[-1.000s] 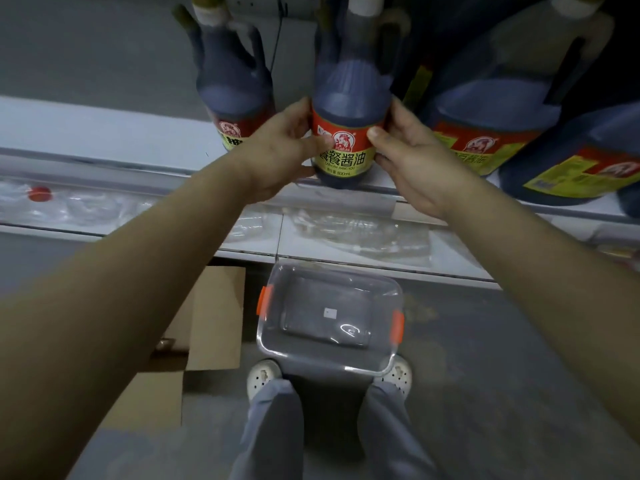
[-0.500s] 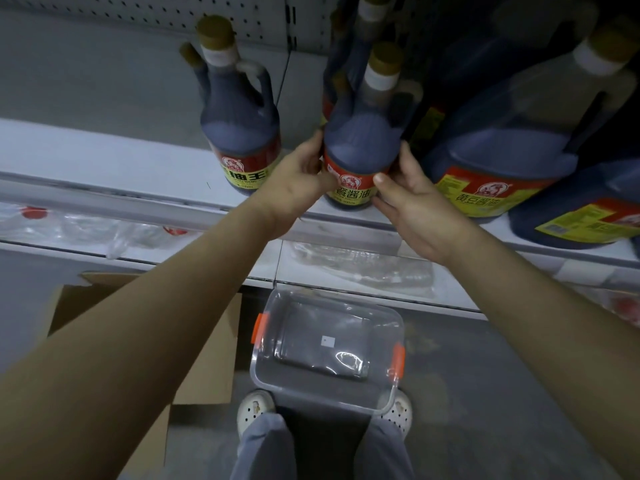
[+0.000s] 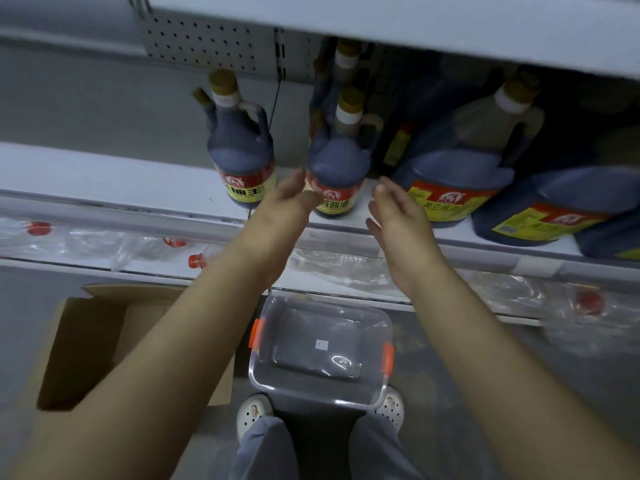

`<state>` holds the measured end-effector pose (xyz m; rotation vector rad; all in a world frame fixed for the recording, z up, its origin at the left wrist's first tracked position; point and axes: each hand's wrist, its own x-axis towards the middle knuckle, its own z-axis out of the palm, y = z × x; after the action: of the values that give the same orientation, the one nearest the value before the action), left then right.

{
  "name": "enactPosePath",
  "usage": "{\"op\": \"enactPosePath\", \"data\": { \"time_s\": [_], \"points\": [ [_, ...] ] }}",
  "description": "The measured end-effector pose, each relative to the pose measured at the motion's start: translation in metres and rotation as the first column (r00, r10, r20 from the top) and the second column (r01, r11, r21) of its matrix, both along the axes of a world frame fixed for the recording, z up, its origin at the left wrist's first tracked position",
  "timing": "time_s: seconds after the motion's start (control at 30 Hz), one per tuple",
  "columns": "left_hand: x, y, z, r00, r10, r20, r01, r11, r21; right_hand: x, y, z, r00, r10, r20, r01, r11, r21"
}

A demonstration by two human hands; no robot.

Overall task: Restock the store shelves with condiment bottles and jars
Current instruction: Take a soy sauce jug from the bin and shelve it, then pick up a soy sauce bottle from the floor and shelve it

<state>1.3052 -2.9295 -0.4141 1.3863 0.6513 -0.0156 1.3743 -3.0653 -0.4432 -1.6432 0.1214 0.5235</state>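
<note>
**Both hands open by the sauce bottle**

Our left hand (image 3: 282, 209) has loose, nearly straight fingers and grips nothing. Its thumb lies right at the left edge of the label on the sauce bottle (image 3: 337, 164) (we cannot tell if it touches). Our right hand (image 3: 398, 220) holds nothing too. Its fingers are spread, just beside the bottle, with a gap between.

The bottle stands on the white shelf (image 3: 104, 174), near the front edge. A twin bottle (image 3: 240, 154) stands to its left and big jugs (image 3: 457, 168) to its right. More bottles stand behind it. Below our arms, a clear box (image 3: 346, 317) and a cardboard box (image 3: 86, 341) sit on the floor.

The sauce bottle stands straight up, cap at the top, label facing us.
</note>
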Motion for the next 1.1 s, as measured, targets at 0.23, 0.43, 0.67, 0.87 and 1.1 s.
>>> {"op": "enactPosePath", "data": {
  "time_s": [0.23,0.43,0.67,0.87,1.1],
  "points": [
    [-0.125,-0.039,0.117,0.981,-0.148,0.125,0.164,0.978,-0.130,-0.135,-0.060,0.129,0.980,-0.124,-0.157,0.174,0.915,0.363],
    [-0.169,-0.083,0.181,0.953,-0.236,0.193,0.257,0.962,-0.096,-0.208,-0.095,0.193,0.967,-0.255,-0.023,0.242,0.878,0.413],
    [-0.174,-0.184,0.238,0.883,-0.325,0.339,0.385,0.914,-0.126,-0.242,-0.202,0.235,0.894,-0.448,0.016,0.380,0.777,0.501],
    [-0.196,-0.345,0.251,0.786,-0.492,0.373,0.584,0.789,-0.189,-0.299,-0.350,0.253,0.789,-0.611,0.065,0.518,0.719,0.464],
    [-0.211,-0.497,0.246,0.638,-0.689,0.345,0.768,0.602,-0.218,-0.359,-0.494,0.242,0.563,-0.826,0.031,0.756,0.530,0.384]
  ]
}}
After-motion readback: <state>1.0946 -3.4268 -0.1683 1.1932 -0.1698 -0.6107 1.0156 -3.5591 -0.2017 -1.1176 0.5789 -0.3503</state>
